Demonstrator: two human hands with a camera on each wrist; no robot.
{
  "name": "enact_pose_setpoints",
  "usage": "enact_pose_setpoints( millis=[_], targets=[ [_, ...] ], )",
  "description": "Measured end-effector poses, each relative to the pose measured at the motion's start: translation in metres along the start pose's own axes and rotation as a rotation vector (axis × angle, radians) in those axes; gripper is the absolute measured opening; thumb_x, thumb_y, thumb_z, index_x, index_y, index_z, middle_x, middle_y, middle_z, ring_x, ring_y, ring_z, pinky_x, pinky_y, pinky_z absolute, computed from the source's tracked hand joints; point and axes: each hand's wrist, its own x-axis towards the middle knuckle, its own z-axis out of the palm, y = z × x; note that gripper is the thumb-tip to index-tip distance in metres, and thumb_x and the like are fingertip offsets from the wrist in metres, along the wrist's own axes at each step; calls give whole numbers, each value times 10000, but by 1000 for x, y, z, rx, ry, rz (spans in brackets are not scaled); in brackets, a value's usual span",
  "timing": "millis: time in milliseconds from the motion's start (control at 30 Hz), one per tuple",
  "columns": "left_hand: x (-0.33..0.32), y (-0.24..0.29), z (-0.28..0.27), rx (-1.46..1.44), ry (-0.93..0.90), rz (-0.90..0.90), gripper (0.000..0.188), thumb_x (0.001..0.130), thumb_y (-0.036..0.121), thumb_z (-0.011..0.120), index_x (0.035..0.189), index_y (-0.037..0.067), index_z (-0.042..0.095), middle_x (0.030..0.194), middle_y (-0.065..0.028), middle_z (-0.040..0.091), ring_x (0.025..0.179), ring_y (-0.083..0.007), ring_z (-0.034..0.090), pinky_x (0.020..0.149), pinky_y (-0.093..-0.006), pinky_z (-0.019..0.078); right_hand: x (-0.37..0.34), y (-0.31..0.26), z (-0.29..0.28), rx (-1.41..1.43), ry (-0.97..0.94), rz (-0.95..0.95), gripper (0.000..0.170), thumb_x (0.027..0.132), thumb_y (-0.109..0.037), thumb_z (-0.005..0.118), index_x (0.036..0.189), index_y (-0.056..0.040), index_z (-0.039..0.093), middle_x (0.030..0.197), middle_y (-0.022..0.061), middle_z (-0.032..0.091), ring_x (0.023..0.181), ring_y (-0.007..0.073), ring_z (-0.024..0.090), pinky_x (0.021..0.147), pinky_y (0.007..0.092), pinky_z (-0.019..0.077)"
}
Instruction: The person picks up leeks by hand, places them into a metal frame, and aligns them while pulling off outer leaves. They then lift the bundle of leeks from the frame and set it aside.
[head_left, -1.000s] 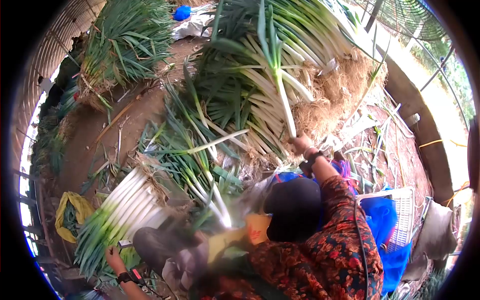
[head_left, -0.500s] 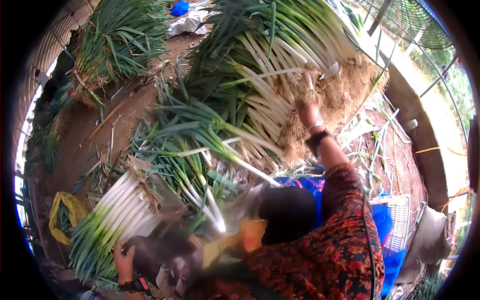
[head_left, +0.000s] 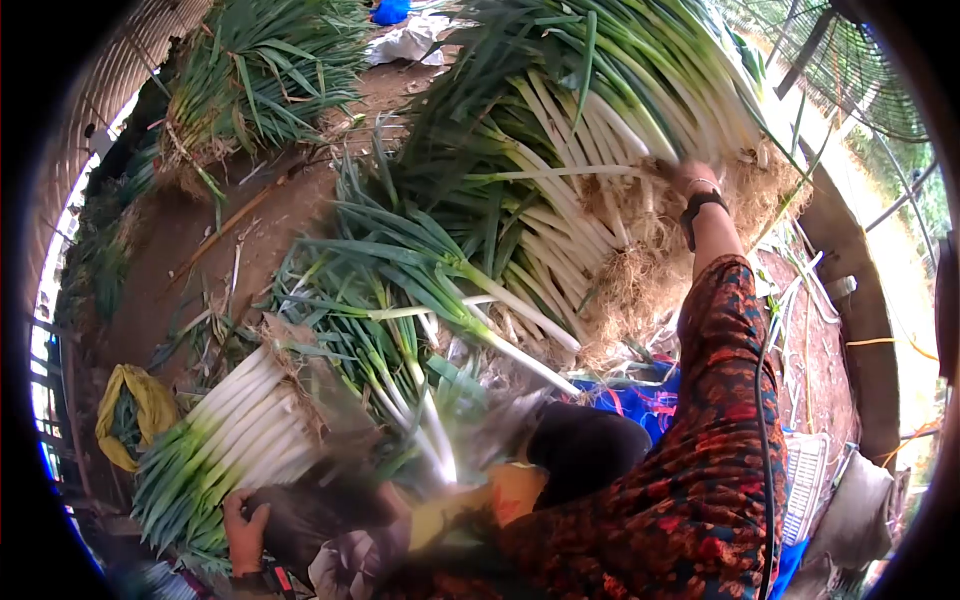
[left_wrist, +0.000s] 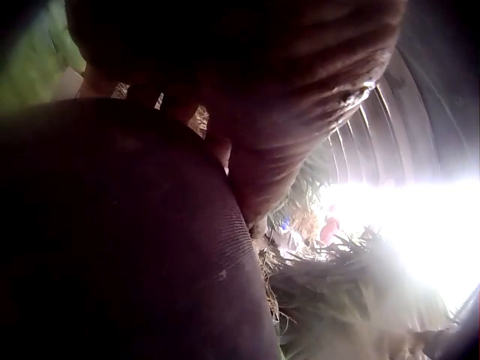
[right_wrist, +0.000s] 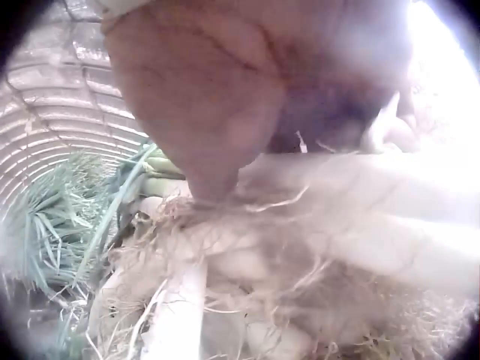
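My right hand [head_left: 697, 180] reaches into the root end of a large leek pile [head_left: 570, 215]. In the right wrist view, the thumb and fingers of that hand [right_wrist: 217, 97] curl about a thick white leek stalk [right_wrist: 360, 187], above tangled roots [right_wrist: 247, 277]. At lower left, my left hand [head_left: 245, 530] rests on a dark-clothed knee [head_left: 320, 510]; its fingers lie over the dark cloth [left_wrist: 127, 217] in the left wrist view. Loose leeks [head_left: 510, 350] lie before the knees, and a neat row of white-stalked leeks [head_left: 245, 420] lies beside the left hand.
Another leafy heap [head_left: 265, 80] stands at upper left. A yellow bag [head_left: 135, 415] lies at far left, and a white plastic basket [head_left: 803, 480] is at lower right beside grey cloth [head_left: 850, 505]. A low concrete edge [head_left: 860, 270] runs along the right.
The leek my right hand held has been laid with the loose ones before the knees. That hand has moved forward into the big pile. My left hand has come onto the knee.
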Motion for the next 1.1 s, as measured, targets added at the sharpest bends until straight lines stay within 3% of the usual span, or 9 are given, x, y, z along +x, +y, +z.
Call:
enact_pose_setpoints(
  millis=[133,233,300,333,400,733,900,1033,1100],
  targets=[
    [-2,1,4,-143,-21,-26,303,736,90,695,1018,24,606,993,-68,577,963,-201,537,885,-326,429,-90,-25,20,20,-26,-153,770,821,-703,531,1220,-48,598,1068,222,670,1004,295,661,853,439,532],
    [-2,-18,6,-75,11,77,264,790,103,676,1027,12,601,967,-44,591,927,-167,541,866,-306,432,-142,-4,117,18,-71,-300,512,851,-538,585,1025,-67,687,867,217,687,846,339,680,777,446,524],
    [-7,-25,3,-88,-18,6,323,800,76,690,1096,-3,587,1051,-85,580,1014,-213,534,941,-328,408,-195,18,175,229,-167,-223,500,831,-498,629,1018,-35,672,889,222,683,870,363,666,782,453,515],
    [-8,-21,4,-100,-13,8,317,814,80,688,1102,-7,588,1053,-87,581,1012,-214,536,941,-327,407,-223,18,178,553,-392,50,447,809,-432,658,1006,-32,663,889,230,678,880,383,657,782,449,512],
    [-15,5,2,-106,-14,-4,301,821,81,686,1092,-15,595,1055,-92,582,1008,-214,541,934,-325,412,-242,58,248,519,-236,-20,385,797,-374,659,981,-35,655,872,235,674,877,388,657,772,441,513],
    [15,-1,5,-89,-194,68,262,803,133,714,1000,-24,642,948,-116,655,908,-232,616,839,-341,473,-345,44,124,186,-11,-211,317,830,-424,651,1023,-174,636,843,161,678,811,377,652,704,467,506],
    [49,80,63,-97,-164,668,286,813,159,711,1057,18,666,1046,-154,660,1014,-308,611,889,-379,469,-396,25,62,104,226,-459,285,860,-379,650,1070,-187,650,828,151,664,775,375,645,655,466,498],
    [46,181,127,-137,-18,1119,616,713,186,788,1278,118,551,1274,-148,533,1227,-327,483,1059,-437,384,-442,12,27,365,193,-681,231,853,-208,682,1050,-90,656,862,149,654,771,358,633,667,417,511],
    [38,213,141,-122,206,1267,674,682,148,796,1294,127,516,1206,-115,524,1217,-298,468,1090,-510,319,-468,6,10,340,75,-505,236,867,-131,694,1077,-29,658,847,124,677,742,198,634,663,330,510]
  ],
)
